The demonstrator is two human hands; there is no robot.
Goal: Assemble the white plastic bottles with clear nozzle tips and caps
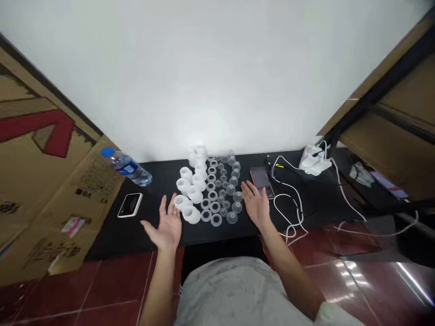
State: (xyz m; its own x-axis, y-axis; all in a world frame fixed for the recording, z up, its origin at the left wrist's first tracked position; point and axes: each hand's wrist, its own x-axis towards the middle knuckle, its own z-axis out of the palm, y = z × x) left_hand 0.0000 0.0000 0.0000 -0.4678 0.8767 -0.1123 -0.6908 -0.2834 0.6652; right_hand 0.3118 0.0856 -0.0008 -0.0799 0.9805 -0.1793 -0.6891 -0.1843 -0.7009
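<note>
Both hands are empty and spread, palms up: the left hand (167,227) sits at 7 o'clock of the white cups (190,192), the right hand (255,204) at 3 o'clock of the clear caps (222,192), close to the white cable (288,232). I'd say a careless inward sweep could scatter those packed rows, or a wrist could snag the cable

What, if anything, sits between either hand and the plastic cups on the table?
Nothing visible. The left hand, open and palm up, has only bare black table between it and the nearest white cup. The right hand, open, is beside the clear cups. The phone and cables lie off that line.
</note>
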